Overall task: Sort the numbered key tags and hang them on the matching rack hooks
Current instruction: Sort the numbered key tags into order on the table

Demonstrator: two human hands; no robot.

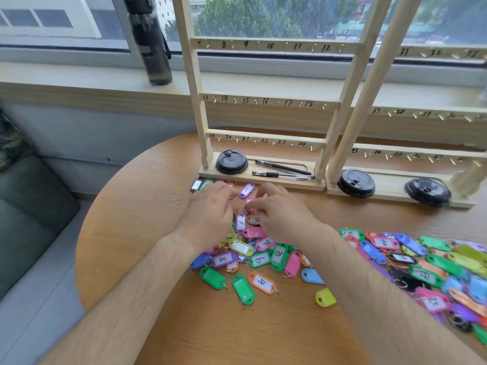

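The right hand [283, 210] curls its fingers, thumb and forefinger pinching a small pink plastic key tag [249, 201]. Beside it the left hand [210, 209] bends its fingers down onto the tags; whether they grip one cannot be told. Under both wrists a heap of coloured numbered plastic key tags [278, 255] lies on the round wooden table [158, 233], just before the pale wooden hook rack [263, 102].
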